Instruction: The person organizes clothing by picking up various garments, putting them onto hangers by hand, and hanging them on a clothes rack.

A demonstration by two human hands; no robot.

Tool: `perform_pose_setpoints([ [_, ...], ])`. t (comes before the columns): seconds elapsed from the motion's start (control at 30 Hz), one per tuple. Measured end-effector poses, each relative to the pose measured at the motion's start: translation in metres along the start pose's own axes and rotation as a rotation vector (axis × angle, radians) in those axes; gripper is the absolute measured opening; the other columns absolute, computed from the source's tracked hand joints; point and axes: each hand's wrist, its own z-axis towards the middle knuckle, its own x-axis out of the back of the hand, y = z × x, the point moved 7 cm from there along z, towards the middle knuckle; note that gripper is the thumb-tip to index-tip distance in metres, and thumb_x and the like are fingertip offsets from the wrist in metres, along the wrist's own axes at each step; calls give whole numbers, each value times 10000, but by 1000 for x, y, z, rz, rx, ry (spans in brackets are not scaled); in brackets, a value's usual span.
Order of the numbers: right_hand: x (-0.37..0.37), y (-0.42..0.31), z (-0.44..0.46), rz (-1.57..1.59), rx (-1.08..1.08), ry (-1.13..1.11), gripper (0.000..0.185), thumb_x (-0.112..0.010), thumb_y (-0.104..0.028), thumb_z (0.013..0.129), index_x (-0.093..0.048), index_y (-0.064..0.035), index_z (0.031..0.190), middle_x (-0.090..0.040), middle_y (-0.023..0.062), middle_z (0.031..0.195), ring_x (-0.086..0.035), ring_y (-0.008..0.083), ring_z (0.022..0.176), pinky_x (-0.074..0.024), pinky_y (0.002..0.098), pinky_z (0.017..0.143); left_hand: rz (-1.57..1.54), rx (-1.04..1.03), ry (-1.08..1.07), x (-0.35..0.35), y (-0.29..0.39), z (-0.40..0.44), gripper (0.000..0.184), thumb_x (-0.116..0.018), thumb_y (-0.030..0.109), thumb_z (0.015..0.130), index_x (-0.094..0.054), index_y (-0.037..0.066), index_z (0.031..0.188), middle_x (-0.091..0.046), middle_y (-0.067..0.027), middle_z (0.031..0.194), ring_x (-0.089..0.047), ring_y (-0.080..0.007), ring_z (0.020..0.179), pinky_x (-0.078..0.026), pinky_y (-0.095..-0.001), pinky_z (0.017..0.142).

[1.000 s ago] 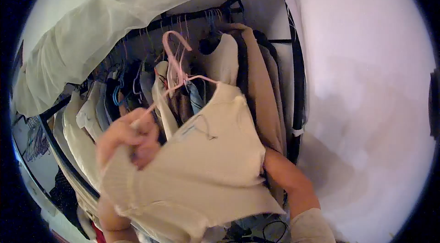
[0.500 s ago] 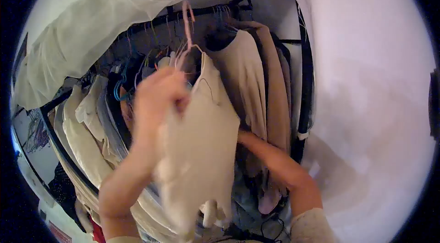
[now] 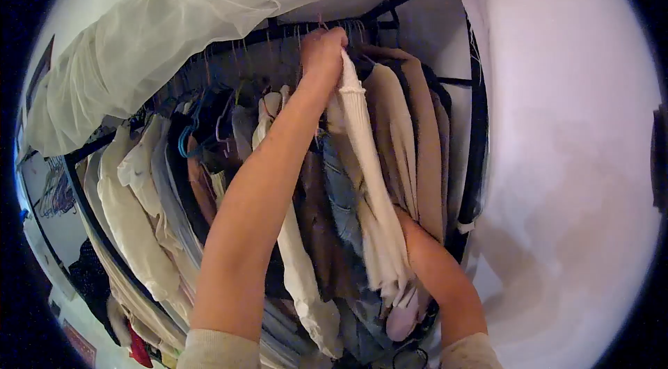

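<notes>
My left hand (image 3: 324, 50) is up at the black clothes rail (image 3: 278, 31), closed around a pink hanger (image 3: 321, 20) just below its hook. From that hanger hangs a cream ribbed knit top (image 3: 365, 139), turned edge-on among the other clothes. My right forearm (image 3: 445, 278) reaches in from the lower right. Its hand disappears behind the lower part of the knit top, so the fingers cannot be seen. Just right of the top hangs a beige garment (image 3: 396, 132), with a brown one (image 3: 428, 146) beyond it.
Many clothes hang close together, including a cream shirt (image 3: 129, 209) at left. Blue hangers (image 3: 191, 136) show among dark garments. A sheer white cloth (image 3: 167, 35) drapes over the rack's top. The black rack post (image 3: 476, 132) stands beside a white wall (image 3: 570, 160).
My left hand has moved up and away to the rail with the hanger. The knit top has turned from facing me to edge-on, between the clothes. My right arm stays low at right.
</notes>
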Motion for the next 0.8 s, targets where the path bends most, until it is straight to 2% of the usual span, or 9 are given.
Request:
perform_pose_setpoints([
  [0.17,23,-3,44,-48,-1,83,322,-557,-231,838,-590,-16,1074,-602,158,1075,-557,279,985,-429,387,872,-50,382,83,-31,-96,41,191,-576,228,685,-545,43,649,-539,-112,622,-519,-233,557,-394,-389,509],
  [0.27,13,14,24,-82,-33,96,318,-553,-234,839,-592,-16,1067,-605,159,1065,-561,280,973,-432,390,864,94,397,-94,-42,-111,46,178,-549,221,719,-557,48,679,-555,-118,654,-521,-236,576,-402,-405,514],
  [0.33,10,30,0,-114,-55,99,316,-550,-236,840,-593,-16,1063,-608,160,1058,-564,282,966,-435,391,858,77,544,-150,-36,-115,40,185,-529,226,745,-564,49,703,-564,-124,671,-527,-243,593,-405,-420,517],
  [0.47,11,51,-25,-175,-91,119,312,-545,-240,842,-596,-17,1053,-612,161,1044,-570,284,951,-440,395,848,296,456,-446,-20,-91,34,243,-494,241,806,-610,27,798,-611,-157,817,-577,-275,709,-457,-421,634],
  [0.53,15,58,-32,-190,-104,126,310,-542,-242,843,-598,-17,1048,-614,162,1037,-573,285,943,-442,397,842,616,530,-438,-22,-72,16,281,-474,188,816,-662,-10,883,-650,-199,956,-646,-316,874,-506,-403,795],
  [0.63,17,73,-52,-205,-139,99,308,-538,-245,845,-600,-17,1041,-617,163,1027,-577,287,932,-446,399,834,942,110,-650,-71,-158,45,283,-476,199,840,-653,-5,923,-656,-179,918,-646,-317,840,-517,-388,772],
  [0.7,15,80,-60,-212,-152,65,307,-535,-247,846,-602,-17,1037,-619,164,1020,-580,288,924,-448,401,829,489,73,-567,-49,-128,24,324,-485,236,845,-628,-4,1008,-648,-184,953,-638,-322,866,-518,-395,767],
  [0.77,8,81,-60,-207,-152,29,305,-532,-249,847,-603,-17,1032,-621,165,1013,-583,290,917,-451,403,823,-101,686,-365,-8,-23,-38,386,-458,313,912,-525,87,1218,-565,-93,1197,-536,-278,1064,-445,-480,860],
  [0.8,3,81,-60,-204,-146,5,305,-531,-250,847,-604,-17,1030,-622,165,1010,-584,290,913,-452,403,821,-71,642,-341,2,1,-44,412,-470,315,884,-526,51,1196,-565,-137,1157,-544,-299,1040,-453,-452,844],
])
